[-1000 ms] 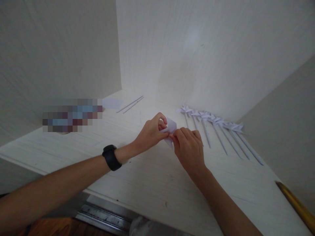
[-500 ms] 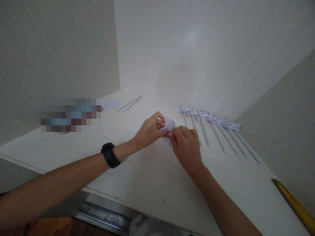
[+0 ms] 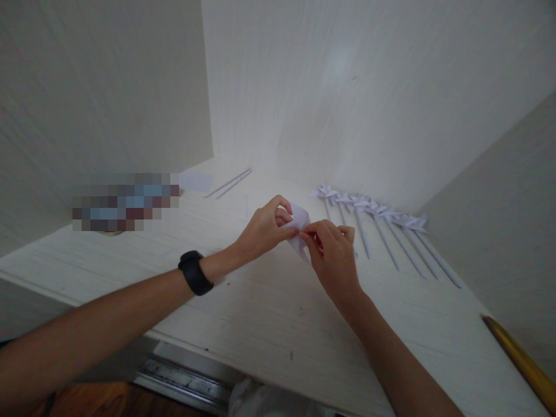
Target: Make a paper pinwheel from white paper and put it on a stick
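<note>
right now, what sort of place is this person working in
Possibly a built-in nook or cupboard, though that's uncertain: a white surface is enclosed by pale panels on three sides, and a metal track shows below its front edge.

On the left wrist (image 3: 218, 266), the person wears a black band (image 3: 197, 275), which looks like a watch. This band is wide and smooth, of one dark colour, and it fits closely around. Its far part is somewhat thicker. The left forearm (image 3: 108, 321) and the right forearm (image 3: 397, 353) are bare, and so are the left hand (image 3: 269, 226) and the right hand (image 3: 333, 255).
</note>
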Demonstrator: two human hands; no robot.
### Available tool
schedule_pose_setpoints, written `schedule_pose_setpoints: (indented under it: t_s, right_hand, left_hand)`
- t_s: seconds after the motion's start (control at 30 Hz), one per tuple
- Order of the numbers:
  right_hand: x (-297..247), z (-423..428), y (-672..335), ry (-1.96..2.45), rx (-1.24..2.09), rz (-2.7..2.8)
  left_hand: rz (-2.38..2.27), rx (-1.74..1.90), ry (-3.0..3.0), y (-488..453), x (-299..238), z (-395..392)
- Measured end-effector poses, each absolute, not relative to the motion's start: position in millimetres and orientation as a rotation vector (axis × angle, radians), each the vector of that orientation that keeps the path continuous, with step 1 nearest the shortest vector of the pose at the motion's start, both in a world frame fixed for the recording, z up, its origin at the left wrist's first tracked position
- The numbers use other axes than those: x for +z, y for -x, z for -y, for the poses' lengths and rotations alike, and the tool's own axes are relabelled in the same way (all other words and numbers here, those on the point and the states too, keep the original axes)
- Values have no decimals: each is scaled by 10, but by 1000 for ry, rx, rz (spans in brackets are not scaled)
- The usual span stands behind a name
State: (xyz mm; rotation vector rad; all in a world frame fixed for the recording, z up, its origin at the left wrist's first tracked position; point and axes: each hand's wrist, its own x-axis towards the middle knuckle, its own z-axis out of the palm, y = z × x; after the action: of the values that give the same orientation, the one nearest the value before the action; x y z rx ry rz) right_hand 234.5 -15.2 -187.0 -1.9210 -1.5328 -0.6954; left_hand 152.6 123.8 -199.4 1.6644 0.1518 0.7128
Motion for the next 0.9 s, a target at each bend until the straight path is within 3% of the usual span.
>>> schedule_pose_setpoints:
  t_s: [0.9]
  right_hand:
    - [-1910, 119, -2354, 1913, -722, 1432]
  left_hand:
    - [-148, 661, -1616, -1530, -1982, -1226]
